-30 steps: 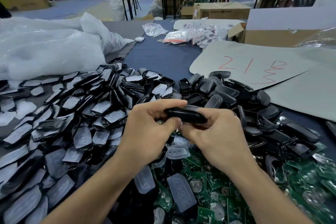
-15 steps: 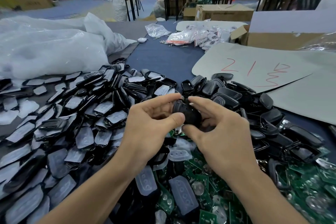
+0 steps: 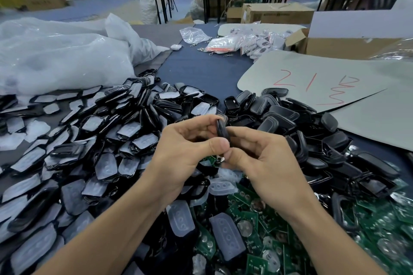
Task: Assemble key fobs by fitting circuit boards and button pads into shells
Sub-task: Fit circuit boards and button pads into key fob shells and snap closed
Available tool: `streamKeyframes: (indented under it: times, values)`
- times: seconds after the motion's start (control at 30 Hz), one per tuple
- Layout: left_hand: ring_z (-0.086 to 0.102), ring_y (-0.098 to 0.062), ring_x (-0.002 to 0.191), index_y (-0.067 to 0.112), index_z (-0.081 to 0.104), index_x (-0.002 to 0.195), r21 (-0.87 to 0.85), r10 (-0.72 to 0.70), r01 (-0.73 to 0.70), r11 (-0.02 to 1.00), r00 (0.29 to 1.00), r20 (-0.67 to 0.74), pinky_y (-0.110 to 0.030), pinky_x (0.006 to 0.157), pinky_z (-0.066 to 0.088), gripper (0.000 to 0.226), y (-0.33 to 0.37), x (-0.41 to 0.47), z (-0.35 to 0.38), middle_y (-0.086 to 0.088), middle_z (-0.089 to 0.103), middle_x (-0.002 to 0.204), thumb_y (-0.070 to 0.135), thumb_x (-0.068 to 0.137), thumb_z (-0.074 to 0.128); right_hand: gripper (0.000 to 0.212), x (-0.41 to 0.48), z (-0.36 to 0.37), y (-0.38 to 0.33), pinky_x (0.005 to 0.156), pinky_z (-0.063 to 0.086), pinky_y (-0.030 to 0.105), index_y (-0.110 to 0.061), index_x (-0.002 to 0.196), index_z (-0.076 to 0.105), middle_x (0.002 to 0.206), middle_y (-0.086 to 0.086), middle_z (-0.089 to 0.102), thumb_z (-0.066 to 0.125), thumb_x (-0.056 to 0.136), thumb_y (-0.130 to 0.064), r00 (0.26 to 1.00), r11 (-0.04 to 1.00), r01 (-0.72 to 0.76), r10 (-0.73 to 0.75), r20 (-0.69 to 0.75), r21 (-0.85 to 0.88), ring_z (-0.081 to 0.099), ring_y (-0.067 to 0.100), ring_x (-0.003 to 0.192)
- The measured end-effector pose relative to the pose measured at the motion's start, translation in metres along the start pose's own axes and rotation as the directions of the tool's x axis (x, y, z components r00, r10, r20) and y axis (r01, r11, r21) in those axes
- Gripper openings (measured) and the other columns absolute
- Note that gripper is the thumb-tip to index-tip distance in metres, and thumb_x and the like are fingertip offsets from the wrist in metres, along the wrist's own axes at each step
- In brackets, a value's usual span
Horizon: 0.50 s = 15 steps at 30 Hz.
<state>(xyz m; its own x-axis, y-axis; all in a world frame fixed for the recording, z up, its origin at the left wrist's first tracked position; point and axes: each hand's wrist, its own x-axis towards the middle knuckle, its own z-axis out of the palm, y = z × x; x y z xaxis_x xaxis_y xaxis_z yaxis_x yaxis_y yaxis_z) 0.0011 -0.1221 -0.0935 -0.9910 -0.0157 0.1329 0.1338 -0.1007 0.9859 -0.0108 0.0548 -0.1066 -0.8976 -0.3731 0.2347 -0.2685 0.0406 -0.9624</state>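
one left hand [image 3: 185, 152] and one right hand [image 3: 266, 163], with one black key fob [image 3: 222, 130] pinched between them. black shells [image 3: 279, 118] and green circuit boards [image 3: 257, 219] lie in heaps too many to count. at least three loose button pads [image 3: 181, 219] show. two grey sheets [image 3: 312, 73].

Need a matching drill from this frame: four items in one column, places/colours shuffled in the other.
Column one
1. key fob shell
2. circuit boards
3. grey sheet
4. plastic bag

Column two
A. green, heaped at near right
B. white, far left
C. black, pinched between left hand and right hand
D. red marks on it, far right

Pairs: 1-C, 2-A, 3-D, 4-B
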Motion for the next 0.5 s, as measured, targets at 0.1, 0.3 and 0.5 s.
streamKeyframes:
  times: [0.1, 0.3, 0.5]
  values:
    - [0.075, -0.018, 0.089, 0.017, 0.083, 0.105, -0.030, -0.005, 0.005, 1.000, 1.000, -0.021, -0.022, 0.080, 0.058, 0.039, -0.0011, -0.0004, 0.0008, -0.011, 0.080, 0.096, 0.014, 0.067, 0.092, 0.040, 0.0004, 0.0015, 0.0015, 0.095, 0.059, 0.039, -0.039, 0.115, 0.074, 0.109, -0.018, 0.078, 0.070, 0.095, -0.004, 1.000, 1.000, -0.006, 0.006, -0.024, -0.004, 0.072, 0.005, 0.108]
    - [0.078, -0.026, 0.095, 0.010, 0.080, 0.113, -0.055, -0.004, 0.001, 0.998, 0.999, -0.041, -0.026, 0.082, 0.060, 0.047, -0.0023, -0.0011, 0.0033, -0.016, 0.080, 0.102, 0.013, 0.067, 0.087, 0.038, 0.0018, -0.0007, 0.0022, 0.095, 0.059, 0.038, -0.032, 0.112, 0.077, 0.104, -0.016, 0.079, 0.079, 0.088, -0.003, 0.995, 1.000, -0.023, 0.024, -0.094, 0.022, 0.074, 0.005, 0.103]
    - [0.078, -0.021, 0.088, 0.020, 0.085, 0.102, -0.096, -0.013, 0.011, 0.995, 1.000, -0.022, -0.024, 0.080, 0.059, 0.042, 0.0009, 0.0004, -0.0003, -0.013, 0.081, 0.096, 0.021, 0.061, 0.088, 0.035, -0.0001, -0.0032, 0.0049, 0.087, 0.063, 0.041, -0.032, 0.112, 0.079, 0.104, -0.009, 0.080, 0.078, 0.089, -0.005, 0.999, 0.997, -0.017, 0.018, -0.026, 0.070, 0.076, 0.014, 0.101]
